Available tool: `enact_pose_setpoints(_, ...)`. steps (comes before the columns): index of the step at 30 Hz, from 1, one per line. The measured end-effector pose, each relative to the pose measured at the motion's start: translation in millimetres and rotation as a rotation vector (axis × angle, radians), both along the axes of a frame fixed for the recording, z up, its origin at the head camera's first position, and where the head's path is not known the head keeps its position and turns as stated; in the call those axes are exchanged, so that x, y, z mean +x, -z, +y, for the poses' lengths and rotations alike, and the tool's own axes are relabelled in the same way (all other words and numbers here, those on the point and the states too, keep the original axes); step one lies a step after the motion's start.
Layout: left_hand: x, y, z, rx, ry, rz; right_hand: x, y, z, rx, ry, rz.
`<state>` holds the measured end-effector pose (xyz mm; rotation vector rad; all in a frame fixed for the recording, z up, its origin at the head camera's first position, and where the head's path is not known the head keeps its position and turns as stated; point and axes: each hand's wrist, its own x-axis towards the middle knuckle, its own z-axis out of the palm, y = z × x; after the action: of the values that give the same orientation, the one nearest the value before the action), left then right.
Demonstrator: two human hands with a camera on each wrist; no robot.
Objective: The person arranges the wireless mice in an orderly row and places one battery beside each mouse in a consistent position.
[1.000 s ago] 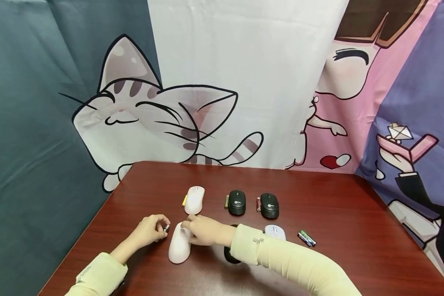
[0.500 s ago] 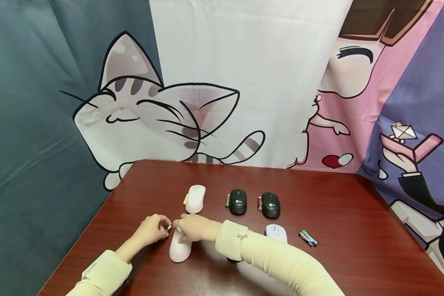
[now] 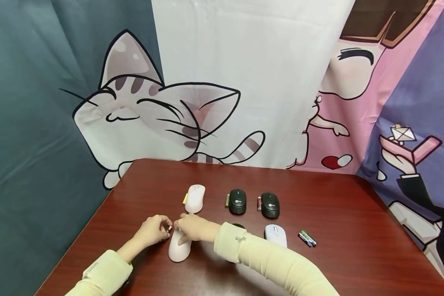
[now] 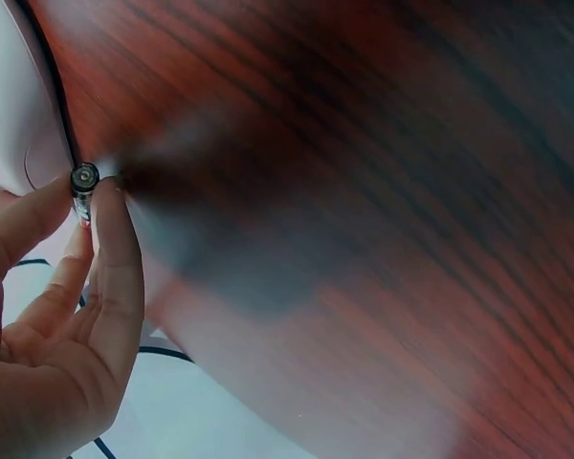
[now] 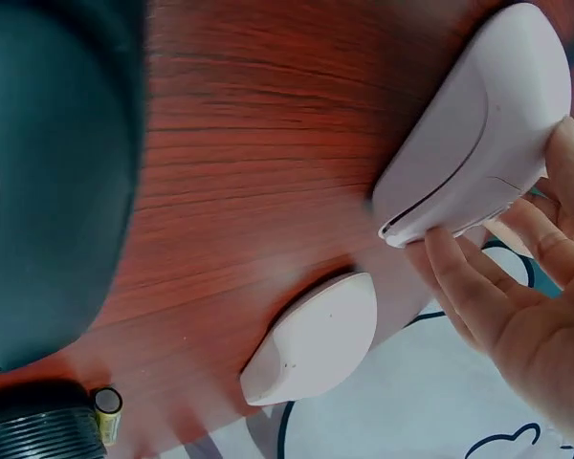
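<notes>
In the head view my left hand [image 3: 152, 230] pinches a small battery [image 3: 169, 229] between thumb and fingertips, just left of a white computer mouse [image 3: 179, 251]. The left wrist view shows the battery [image 4: 84, 196] end-on, close beside the mouse's edge [image 4: 19, 105]. My right hand [image 3: 194, 227] reaches over the front end of that mouse and grips it. From the right wrist view, thumb and fingers [image 5: 469, 277] hold the mouse [image 5: 497, 124] from either side at one end. My right palm and fingers hide much of its front in the head view.
Behind stand another white mouse [image 3: 195, 198] with a yellow battery [image 3: 185, 199], and two black mice [image 3: 238, 202] [image 3: 270, 205], each with a battery at its left. A light mouse [image 3: 276, 235] and loose batteries [image 3: 307, 238] lie right. My right sleeve mostly covers another black mouse [image 3: 238, 225].
My right hand has moved left onto the front end of the white mouse. My left hand has shifted slightly right with the battery, closer to the mouse.
</notes>
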<state>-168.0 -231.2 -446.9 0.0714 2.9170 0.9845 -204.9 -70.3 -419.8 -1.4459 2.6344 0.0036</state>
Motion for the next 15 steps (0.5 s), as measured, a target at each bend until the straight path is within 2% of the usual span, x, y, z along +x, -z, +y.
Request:
enact_pose_setpoints(4, -2.4, -0.6, 1.0, 0.018, 0.014, 0.009, -2.1, -0.6, 0.5, 0.007, 0.002, 0.017)
enact_pose_setpoints(11, 1.3, 7.9, -0.9, 0.065, 0.061, 0.014, -0.2, -2.1, -1.7, 0.031, -0.009, -0.01)
enact_pose_setpoints(15, 0.1, 8.0, -0.7, 0.032, 0.066, 0.027, 0.3, -2.1, -3.2, 0.02, -0.002, 0.013)
